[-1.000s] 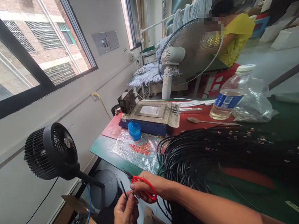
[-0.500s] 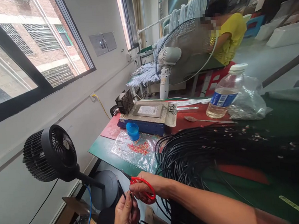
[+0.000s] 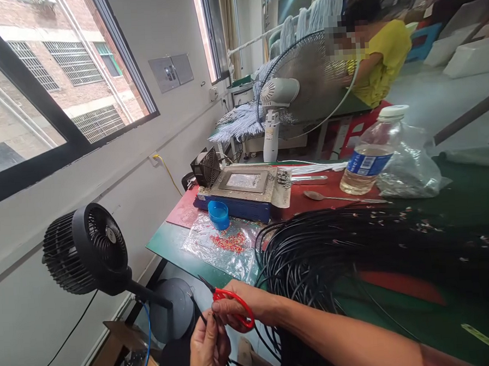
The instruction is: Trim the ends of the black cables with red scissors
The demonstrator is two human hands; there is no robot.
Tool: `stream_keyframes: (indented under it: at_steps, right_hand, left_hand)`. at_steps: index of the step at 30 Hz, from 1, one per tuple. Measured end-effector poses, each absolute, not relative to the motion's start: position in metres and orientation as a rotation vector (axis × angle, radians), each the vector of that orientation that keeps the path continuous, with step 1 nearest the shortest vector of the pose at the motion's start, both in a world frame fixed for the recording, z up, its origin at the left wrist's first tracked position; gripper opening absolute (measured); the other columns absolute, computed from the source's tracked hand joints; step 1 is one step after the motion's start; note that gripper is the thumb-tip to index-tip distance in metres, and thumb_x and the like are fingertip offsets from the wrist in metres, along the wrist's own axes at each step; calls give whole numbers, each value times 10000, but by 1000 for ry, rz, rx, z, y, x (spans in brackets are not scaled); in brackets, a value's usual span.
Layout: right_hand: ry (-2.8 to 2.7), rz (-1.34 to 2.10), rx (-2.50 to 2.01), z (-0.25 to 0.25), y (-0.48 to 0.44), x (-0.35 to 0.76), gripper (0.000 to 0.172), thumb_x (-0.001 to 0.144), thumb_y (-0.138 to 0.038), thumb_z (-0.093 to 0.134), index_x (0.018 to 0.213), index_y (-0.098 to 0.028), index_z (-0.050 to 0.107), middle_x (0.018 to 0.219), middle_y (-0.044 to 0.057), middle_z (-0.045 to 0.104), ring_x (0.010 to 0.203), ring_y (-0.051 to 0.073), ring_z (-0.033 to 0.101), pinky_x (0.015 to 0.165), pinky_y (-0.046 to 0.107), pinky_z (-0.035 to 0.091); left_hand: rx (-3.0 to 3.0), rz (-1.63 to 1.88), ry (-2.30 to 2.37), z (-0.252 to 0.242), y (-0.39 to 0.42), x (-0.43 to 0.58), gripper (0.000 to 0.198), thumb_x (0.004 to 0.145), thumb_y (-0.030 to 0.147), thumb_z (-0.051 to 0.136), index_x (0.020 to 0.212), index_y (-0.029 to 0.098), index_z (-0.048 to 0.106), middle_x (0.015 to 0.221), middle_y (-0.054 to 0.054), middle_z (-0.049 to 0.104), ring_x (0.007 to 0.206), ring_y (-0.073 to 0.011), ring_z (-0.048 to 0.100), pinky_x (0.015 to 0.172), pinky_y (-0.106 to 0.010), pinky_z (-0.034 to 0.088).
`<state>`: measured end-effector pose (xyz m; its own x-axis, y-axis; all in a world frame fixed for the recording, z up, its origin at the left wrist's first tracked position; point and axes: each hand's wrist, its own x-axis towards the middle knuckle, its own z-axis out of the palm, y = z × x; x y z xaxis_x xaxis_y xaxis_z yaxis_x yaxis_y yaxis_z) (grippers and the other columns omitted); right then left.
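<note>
Low in the head view, my right hand (image 3: 257,303) is closed round a pair of red-handled scissors (image 3: 250,316), whose dark blades point up and to the left. Just below it, my left hand (image 3: 207,346) pinches a thin black cable (image 3: 198,306). The fingertips of both hands meet near the cable, so what lies between them is hidden. A large bundle of black cables (image 3: 301,256) lies on the green table to the right of my hands, its far ends showing small pale tips.
A plastic sheet (image 3: 194,237) with red and yellow bits and a blue cup (image 3: 218,216) lie ahead. Behind are a heated metal-topped unit (image 3: 233,205), a spoon (image 3: 331,197) and a bottle (image 3: 366,168). A black fan (image 3: 92,248) stands left; a person in yellow (image 3: 389,50) sits beyond.
The view has shifted slightly, so the table and fans sit a little further right. Both hands keep nearly the same pose, with the scissors and cable still held.
</note>
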<state>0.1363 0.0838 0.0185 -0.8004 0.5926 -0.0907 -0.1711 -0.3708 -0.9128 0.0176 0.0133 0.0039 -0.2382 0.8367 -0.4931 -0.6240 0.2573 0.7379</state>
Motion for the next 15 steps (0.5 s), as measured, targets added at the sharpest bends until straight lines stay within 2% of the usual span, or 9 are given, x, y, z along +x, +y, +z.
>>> stream_keyframes:
  at_steps: [3,7,11,15]
  right_hand:
    - [-1534,2058,-601,15,83,136,465,688,-536,589,510,-120,483,377,-50,417,328,39,360,336,165,248]
    - [-1759,1724,-719,11,83,135,431,664,-486,641,512,-116,482,406,-60,404,382,25,363,360,146,223]
    - [-1644,1901,-664,12,83,135,457,724,-523,561,522,-119,491,416,-46,438,361,36,392,351,153,273]
    - [-1537,2048,-613,17,84,136,464,704,-527,578,505,-120,479,399,-48,433,334,39,387,333,160,275]
  left_hand:
    - [260,1413,1224,0,12,19,339,489,381,729,697,145,603,392,88,416,349,21,281,361,-102,197]
    - [294,1462,1332,-2,10,18,361,514,376,715,762,145,589,413,75,464,380,9,348,391,-95,264]
    - [298,1436,1262,0,11,17,312,565,364,683,769,144,596,403,87,420,366,14,276,368,-110,209]
    - [255,1420,1201,1,12,18,310,546,364,698,731,139,593,431,70,469,359,21,284,367,-108,202]
